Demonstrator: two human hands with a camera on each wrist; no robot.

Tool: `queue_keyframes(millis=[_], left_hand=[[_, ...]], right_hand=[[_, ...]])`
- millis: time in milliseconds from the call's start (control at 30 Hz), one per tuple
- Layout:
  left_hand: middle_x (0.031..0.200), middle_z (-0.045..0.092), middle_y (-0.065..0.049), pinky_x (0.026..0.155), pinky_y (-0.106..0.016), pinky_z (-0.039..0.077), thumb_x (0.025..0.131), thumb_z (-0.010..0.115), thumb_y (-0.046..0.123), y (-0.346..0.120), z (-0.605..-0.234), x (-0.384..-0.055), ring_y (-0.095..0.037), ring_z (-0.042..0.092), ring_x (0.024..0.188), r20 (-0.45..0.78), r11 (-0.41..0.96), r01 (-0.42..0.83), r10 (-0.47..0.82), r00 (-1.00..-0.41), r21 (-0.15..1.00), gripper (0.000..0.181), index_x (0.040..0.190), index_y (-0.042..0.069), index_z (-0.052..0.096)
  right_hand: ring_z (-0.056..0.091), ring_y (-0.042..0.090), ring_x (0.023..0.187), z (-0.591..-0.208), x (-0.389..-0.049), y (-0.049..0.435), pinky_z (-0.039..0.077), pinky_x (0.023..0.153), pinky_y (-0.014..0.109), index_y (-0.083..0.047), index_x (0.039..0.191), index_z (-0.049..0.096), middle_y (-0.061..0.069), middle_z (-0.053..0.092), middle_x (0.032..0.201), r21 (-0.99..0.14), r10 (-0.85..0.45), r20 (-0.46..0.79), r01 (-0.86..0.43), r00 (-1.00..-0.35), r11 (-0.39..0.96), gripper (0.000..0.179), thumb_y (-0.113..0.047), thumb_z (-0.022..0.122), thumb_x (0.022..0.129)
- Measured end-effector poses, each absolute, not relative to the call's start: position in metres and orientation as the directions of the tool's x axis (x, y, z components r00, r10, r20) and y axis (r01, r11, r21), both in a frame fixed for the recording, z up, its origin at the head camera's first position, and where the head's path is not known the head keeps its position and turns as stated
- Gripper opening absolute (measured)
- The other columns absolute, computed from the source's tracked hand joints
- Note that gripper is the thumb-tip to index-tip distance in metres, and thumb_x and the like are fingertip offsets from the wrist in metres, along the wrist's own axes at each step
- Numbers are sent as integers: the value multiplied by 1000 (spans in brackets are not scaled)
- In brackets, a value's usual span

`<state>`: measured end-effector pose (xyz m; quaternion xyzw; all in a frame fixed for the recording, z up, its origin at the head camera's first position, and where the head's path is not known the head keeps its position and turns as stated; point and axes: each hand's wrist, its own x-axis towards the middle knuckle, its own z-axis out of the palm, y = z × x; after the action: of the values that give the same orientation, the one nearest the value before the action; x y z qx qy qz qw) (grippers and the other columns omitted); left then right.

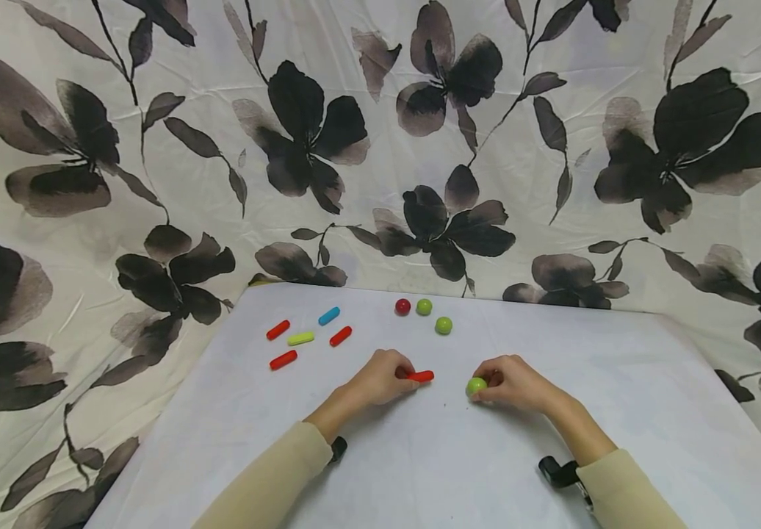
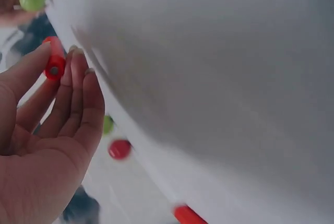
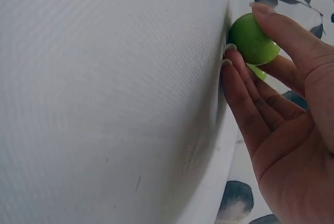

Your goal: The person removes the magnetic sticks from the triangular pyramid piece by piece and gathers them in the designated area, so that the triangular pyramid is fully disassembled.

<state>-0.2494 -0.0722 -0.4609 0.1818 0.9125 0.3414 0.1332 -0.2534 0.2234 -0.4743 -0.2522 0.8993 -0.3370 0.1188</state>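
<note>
Between thumb and fingers, my left hand pinches a red capsule-shaped stick just over the white table. The left wrist view shows one round end of that red stick with a small hole in it. To the right, my right hand holds a green ball by thumb and fingertips. In the right wrist view the same green ball sits at or very near the tabletop; whether it touches I cannot tell. A short gap separates the red stick from the ball.
Farther back lie a red ball and two green balls. At the left are several sticks: red, a blue one and a yellow-green one. A flowered cloth hangs behind the white table.
</note>
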Motion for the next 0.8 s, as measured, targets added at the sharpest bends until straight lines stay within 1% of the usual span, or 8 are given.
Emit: queue_keyframes(millis=[133,267,400,467,633,800], left_hand=[[99,66,-1,83,-36,52,91,78,17,-112,-462,-250,-20,57,95,-85,714,212,355,-931,667,25,113,4,75],[98,66,-2,83,-37,52,90,79,15,-150,-463,-250,-20,56,94,-72,762,147,246,-967,631,24,112,5,75],[98,66,-5,82,-38,53,90,79,12,-178,-462,-249,-23,56,94,-57,790,97,165,-985,606,24,112,3,74],[97,66,-6,81,-37,53,90,79,12,-189,-461,-250,-23,56,93,-49,798,79,135,-990,598,24,111,1,74],[92,65,-7,78,-38,52,90,79,11,-206,-460,-253,-24,57,89,-32,816,72,110,-993,574,23,108,-2,73],[89,63,-8,76,-36,51,90,79,11,-213,-461,-256,-24,55,87,-58,827,43,91,-994,560,22,107,-2,72]], right_hand=[[60,12,80,-474,-253,220,51,72,26,-9,104,76,-5,69,91,-667,-542,-38,-382,-840,640,25,-23,84,85],[60,12,80,-472,-253,220,51,72,26,-9,104,75,-5,68,91,-665,-543,-46,-380,-839,643,24,-23,84,86],[59,13,80,-471,-253,221,50,71,26,-9,103,75,-4,68,90,-667,-539,-56,-370,-840,646,23,-23,83,86],[59,14,80,-471,-253,221,50,71,26,-9,103,75,-4,68,90,-671,-543,-56,-371,-838,642,23,-23,83,86],[59,14,80,-472,-255,222,50,71,26,-9,104,75,-4,68,90,-674,-544,-55,-370,-837,639,25,-24,83,87],[59,13,80,-472,-254,222,50,71,26,-8,104,75,-4,68,91,-675,-544,-52,-371,-838,637,25,-23,84,86]])
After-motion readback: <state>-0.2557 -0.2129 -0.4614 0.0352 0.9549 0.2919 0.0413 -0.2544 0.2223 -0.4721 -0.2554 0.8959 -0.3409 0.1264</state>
